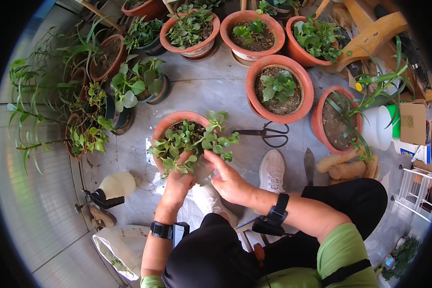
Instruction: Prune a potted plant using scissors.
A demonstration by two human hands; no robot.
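Left grip (pixel 181 182), in the head view, was curled in at the near edge of a terracotta-coloured pot (pixel 177 116), beneath the leaves; whether it grasped a stem, I could not tell. Right grip (pixel 228 181) had its forefinger extended against the foliage, while its other fingers hid whatever they might have held. The leafy plant (pixel 177 142) grew from the soil of that pot, which stood on the floor in front of the person's shoes (pixel 272 173).

Work on it seemed under way rather than finished: both grips were at its stems, and its foliage sprawled over the rim. Scissors (pixel 261 133) lay on the floor just beside the plant, in neither grip, and no fresh cut could be made out. A trowel (pixel 309 165) lay farther right, also out of use.

Much of the pot's near side was lost behind leaves and fingers. A pale patch between the grips could have been leaf or plastic. Inside a white bag (pixel 135 242) some green showed, otherwise unclear. Pots along the top were cut off.
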